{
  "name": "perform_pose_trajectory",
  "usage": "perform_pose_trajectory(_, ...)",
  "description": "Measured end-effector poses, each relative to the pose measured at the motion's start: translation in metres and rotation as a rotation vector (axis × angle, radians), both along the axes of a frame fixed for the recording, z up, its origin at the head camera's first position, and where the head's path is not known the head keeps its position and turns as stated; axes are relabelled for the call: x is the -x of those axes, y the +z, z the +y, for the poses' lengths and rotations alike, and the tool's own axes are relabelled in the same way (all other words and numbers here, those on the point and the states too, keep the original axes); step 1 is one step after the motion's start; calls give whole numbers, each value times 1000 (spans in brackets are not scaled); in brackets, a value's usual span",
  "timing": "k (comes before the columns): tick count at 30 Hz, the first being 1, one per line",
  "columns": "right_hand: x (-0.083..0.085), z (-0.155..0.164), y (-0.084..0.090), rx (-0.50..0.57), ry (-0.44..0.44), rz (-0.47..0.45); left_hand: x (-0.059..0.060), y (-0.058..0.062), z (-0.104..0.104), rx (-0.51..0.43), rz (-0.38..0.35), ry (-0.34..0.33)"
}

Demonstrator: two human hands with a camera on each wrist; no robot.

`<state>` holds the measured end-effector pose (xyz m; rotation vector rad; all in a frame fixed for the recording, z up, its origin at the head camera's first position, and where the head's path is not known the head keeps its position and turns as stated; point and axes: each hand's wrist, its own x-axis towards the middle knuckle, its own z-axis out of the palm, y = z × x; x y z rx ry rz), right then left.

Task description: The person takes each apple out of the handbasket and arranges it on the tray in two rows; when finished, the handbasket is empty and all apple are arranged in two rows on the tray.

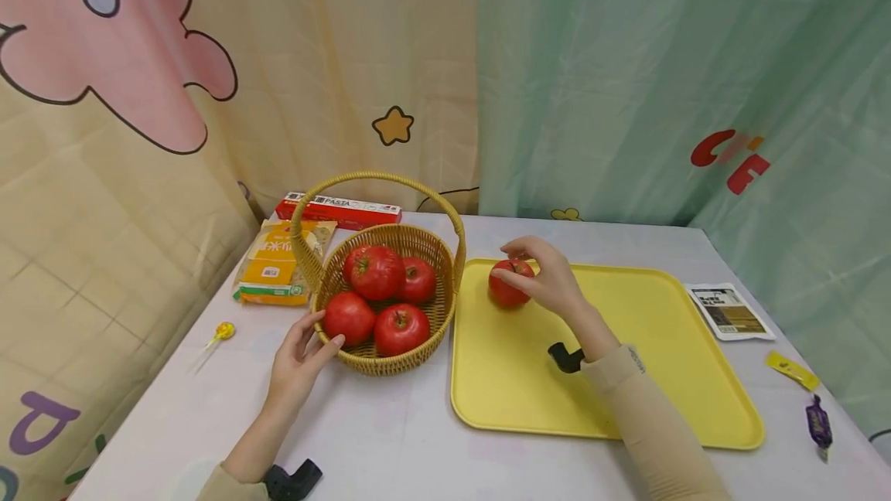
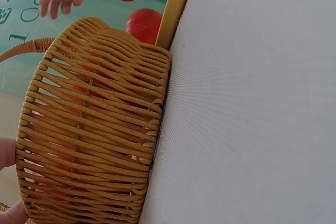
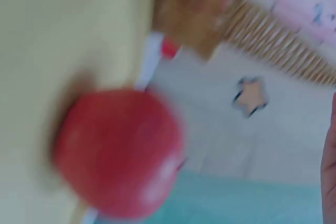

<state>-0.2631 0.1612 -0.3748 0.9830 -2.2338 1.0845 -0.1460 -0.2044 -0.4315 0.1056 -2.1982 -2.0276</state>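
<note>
A woven basket (image 1: pixel 390 362) with a tall arched handle stands on the table and holds several red apples (image 1: pixel 400 329). My left hand (image 1: pixel 295 366) rests at the basket's near-left rim, thumb and forefinger spread; in the left wrist view, fingertips (image 2: pixel 7 153) touch the rim. One more red apple (image 1: pixel 506 292) sits on a yellow tray (image 1: pixel 543 393), right of the basket. My right hand (image 1: pixel 546 281) curves loosely over this apple. The right wrist view shows a gap between hand (image 3: pixel 329 171) and apple (image 3: pixel 121 153), though the picture is blurred.
Behind the basket lie a red pasta box (image 1: pixel 348 213) and a bag of grain (image 1: pixel 278 261). A lollipop (image 1: pixel 223 331) is at the left. Beyond the tray's right side are a white packet (image 1: pixel 727 311), a yellow sachet (image 1: pixel 792 370) and a purple-wrapped candy (image 1: pixel 819 424). Curtains hang behind.
</note>
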Motion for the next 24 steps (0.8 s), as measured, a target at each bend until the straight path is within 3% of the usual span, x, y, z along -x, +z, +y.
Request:
perform_pose_trajectory(3, -15, -32, 17, 137, 175, -5, 0, 1, 0, 7, -4, 5)
perform_pose_trajectory(7, -26, -73, 28, 132, 290, -204, 0, 0, 0, 8, -13, 11)
perform_pose_trajectory(10, -22, -97, 29, 82, 287, -386, 0, 0, 0, 12, -19, 11)
perform_pose_trajectory(13, -7, -115, 24, 61, 307, -504, -1, 0, 0, 16, -30, 8)
perform_pose_trajectory(17, 10, -130, 18, 21, 313, -560, -2, 1, 0, 25, -30, -1)
perform_pose_trajectory(24, 24, -148, 12, -172, 230, -571, -1, 1, -2, 25, -23, 1)
